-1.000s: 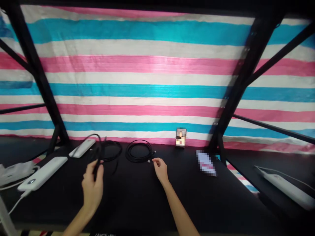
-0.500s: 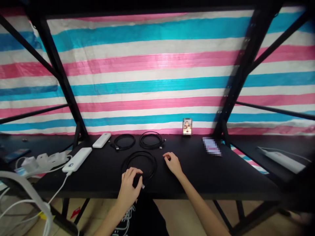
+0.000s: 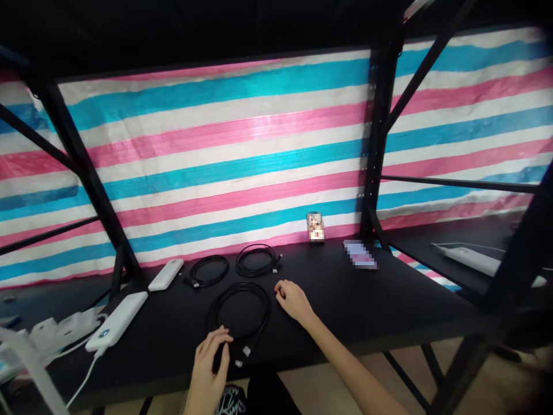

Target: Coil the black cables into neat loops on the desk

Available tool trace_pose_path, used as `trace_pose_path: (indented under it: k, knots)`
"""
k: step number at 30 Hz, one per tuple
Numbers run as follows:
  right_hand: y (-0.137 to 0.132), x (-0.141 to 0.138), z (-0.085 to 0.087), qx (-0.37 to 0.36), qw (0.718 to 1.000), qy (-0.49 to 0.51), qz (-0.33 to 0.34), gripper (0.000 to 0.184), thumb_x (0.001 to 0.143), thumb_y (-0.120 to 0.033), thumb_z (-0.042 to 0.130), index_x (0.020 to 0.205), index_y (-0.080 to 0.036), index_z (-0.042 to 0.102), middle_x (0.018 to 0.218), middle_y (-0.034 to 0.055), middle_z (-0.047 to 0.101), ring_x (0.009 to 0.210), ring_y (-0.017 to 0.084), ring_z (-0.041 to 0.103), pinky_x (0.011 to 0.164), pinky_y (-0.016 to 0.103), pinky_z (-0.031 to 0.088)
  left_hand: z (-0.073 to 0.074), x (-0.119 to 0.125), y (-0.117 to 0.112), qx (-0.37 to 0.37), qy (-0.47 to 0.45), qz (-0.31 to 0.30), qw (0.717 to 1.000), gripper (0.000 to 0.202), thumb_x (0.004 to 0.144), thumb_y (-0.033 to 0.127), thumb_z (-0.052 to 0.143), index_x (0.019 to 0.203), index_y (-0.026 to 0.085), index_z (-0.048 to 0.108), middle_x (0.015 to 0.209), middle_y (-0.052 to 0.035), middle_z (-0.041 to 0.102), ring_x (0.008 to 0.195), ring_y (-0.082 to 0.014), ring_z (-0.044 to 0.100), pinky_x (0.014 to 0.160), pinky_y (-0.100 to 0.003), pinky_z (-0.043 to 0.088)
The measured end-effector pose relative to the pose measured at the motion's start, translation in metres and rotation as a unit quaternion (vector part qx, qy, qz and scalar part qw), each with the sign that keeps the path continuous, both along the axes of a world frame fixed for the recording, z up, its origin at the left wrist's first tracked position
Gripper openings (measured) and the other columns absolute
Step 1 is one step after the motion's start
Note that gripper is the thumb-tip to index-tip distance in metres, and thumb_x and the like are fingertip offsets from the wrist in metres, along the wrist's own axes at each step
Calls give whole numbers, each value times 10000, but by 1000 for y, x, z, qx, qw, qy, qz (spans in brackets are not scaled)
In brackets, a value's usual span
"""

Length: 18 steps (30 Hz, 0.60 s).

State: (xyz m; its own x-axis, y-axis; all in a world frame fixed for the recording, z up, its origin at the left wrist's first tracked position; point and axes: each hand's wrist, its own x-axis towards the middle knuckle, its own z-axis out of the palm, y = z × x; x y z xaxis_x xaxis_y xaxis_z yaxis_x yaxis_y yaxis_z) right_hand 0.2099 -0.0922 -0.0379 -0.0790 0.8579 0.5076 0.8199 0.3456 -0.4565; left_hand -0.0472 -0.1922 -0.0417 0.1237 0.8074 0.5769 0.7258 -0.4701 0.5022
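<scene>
A coiled black cable (image 3: pixel 240 311) lies on the black table (image 3: pixel 345 305) in front of me, its plugs at the near side. My left hand (image 3: pixel 210 364) hovers at the coil's near edge, fingers spread and slightly curled, touching or just above the cable. Resting on the table just right of the coil is my right hand (image 3: pixel 292 300), fingers loosely curled and holding nothing. Two smaller black cable coils (image 3: pixel 209 270) (image 3: pixel 256 260) lie farther back.
Two white power banks (image 3: pixel 166 274) (image 3: pixel 117 320) lie at the left, one with a white lead. A white power strip (image 3: pixel 60 329) sits beyond the table's left end. A small card (image 3: pixel 315 226) and a flat packet (image 3: pixel 359 254) are at the back right. Black rack posts frame the table.
The cable that my left hand carried a second ago now lies coiled on the table. My left hand has drawn back to the coil's near edge. The view has shifted right.
</scene>
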Motion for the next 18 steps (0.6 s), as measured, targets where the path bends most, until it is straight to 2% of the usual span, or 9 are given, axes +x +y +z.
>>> trace_pose_path:
  k: [5, 8, 11, 14, 16, 18]
  knots:
    - [0, -1, 0, 0, 1000, 6, 1, 189, 724, -69, 487, 771, -216, 597, 676, 3, 557, 690, 173, 516, 664, 270, 348, 16, -25, 28, 17, 5, 49, 999, 209, 827, 347, 411, 810, 276, 607, 906, -52, 660, 919, -235, 611, 835, -405, 457]
    - [-1, -2, 1, -7, 1000, -7, -2, 184, 735, -74, 483, 780, -214, 594, 687, 11, 570, 714, 183, 525, 675, 278, 348, 22, -37, 53, 3, 30, 89, 996, 216, 811, 375, 412, 841, 257, 591, 920, -53, 638, 912, -232, 605, 806, -378, 459]
    - [-5, -4, 3, -18, 1000, -16, -2, 156, 777, -112, 481, 799, -211, 600, 713, 22, 591, 744, 195, 534, 694, 293, 353, 20, -44, 81, -51, 82, 169, 981, 296, 780, 440, 435, 918, 224, 583, 955, -78, 611, 889, -258, 595, 731, -382, 467]
    - [-11, -9, 5, -36, 999, 1, 19, 167, 854, -209, 454, 826, -218, 618, 741, 28, 612, 763, 198, 546, 729, 313, 363, 9, -49, 102, -106, 148, 235, 955, 386, 751, 485, 433, 956, 204, 599, 855, -76, 593, 826, -285, 577, 676, -407, 453]
    - [-16, -13, 7, -60, 997, 26, 30, 211, 885, -289, 432, 876, -224, 633, 754, 29, 622, 784, 203, 552, 777, 341, 369, 1, -54, 109, -117, 164, 210, 957, 381, 754, 473, 409, 948, 214, 609, 759, -50, 572, 772, -263, 569, 651, -381, 445]
    - [-19, -16, 9, -89, 994, 47, 36, 241, 880, -350, 447, 951, -221, 638, 772, 36, 629, 812, 217, 556, 827, 380, 370, -5, -59, 110, -115, 142, 155, 971, 364, 756, 469, 403, 932, 227, 611, 679, -23, 549, 703, -228, 562, 621, -337, 440]
